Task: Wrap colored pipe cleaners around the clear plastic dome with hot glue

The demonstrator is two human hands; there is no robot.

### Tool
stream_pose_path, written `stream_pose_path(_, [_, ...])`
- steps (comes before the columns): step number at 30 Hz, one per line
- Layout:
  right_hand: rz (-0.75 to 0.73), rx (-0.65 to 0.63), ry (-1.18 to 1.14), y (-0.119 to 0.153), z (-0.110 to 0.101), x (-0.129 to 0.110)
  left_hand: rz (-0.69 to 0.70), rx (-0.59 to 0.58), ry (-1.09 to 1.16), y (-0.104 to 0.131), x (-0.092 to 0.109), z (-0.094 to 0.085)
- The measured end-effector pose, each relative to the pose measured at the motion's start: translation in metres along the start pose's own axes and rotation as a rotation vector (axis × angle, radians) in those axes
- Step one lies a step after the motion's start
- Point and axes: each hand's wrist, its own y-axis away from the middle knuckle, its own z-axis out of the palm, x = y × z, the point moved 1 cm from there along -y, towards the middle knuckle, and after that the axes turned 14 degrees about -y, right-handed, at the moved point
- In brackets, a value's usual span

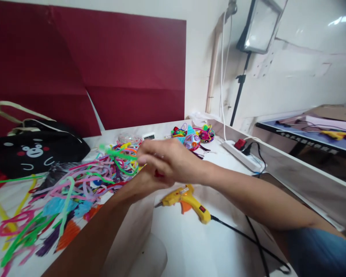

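My right hand [173, 159] crosses over my left hand [152, 177] above the middle of the white table. A blurred green fuzzy stem [119, 154] sticks out leftward from the fingers of my right hand, which look pressed together. Most of my left hand is hidden beneath the right, and a small red patch shows between them; what it holds cannot be made out. Just below the hands lies a yellow glue gun [190, 200], nozzle to the left. A tangled pile of colourful fuzzy stems [86, 184] spreads left of the hands.
A black bag [34, 150] lies at the left. Behind the hands sit colourful decorated figures [192, 139]. A white power strip [243, 157] with plugs lies at the right, and a black cable crosses the lower right. A lamp on a stand [261, 27] is behind.
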Motion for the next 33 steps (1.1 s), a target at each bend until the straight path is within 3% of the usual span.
stream_pose_path(2, [0.035, 0.197, -0.136, 0.007, -0.014, -0.002, 0.037, -0.173, 0.316, 0.000, 0.000, -0.007])
stream_pose_path(4, [0.067, 0.331, -0.185, 0.016, -0.027, -0.005, -0.034, -0.334, 0.669, 0.000, 0.000, -0.011])
stream_pose_path(6, [0.083, 0.414, -0.152, 0.029, -0.039, -0.009, -0.143, -0.377, 0.807, 0.000, 0.000, -0.013])
stream_pose_path(10, [0.150, 0.426, -0.044, 0.062, -0.049, -0.017, -0.207, -0.341, 0.812, -0.001, 0.000, -0.012])
stream_pose_path(15, [0.338, 0.399, 0.004, 0.104, -0.046, -0.017, -0.299, -0.309, 0.907, 0.003, 0.002, -0.004])
stream_pose_path(20, [0.413, 0.420, -0.024, 0.123, -0.039, -0.005, -0.508, -0.228, 1.082, 0.021, 0.005, 0.001])
stream_pose_path(25, [0.351, 0.384, 0.133, 0.127, -0.028, 0.002, -0.726, -0.124, 1.290, 0.040, 0.001, 0.006])
stream_pose_path(29, [0.232, 0.370, 0.278, 0.132, -0.020, 0.002, -0.814, -0.082, 1.441, 0.041, 0.003, 0.004])
stream_pose_path(33, [0.152, 0.348, 0.345, 0.138, -0.015, 0.003, -0.817, -0.073, 1.551, 0.039, 0.006, 0.000])
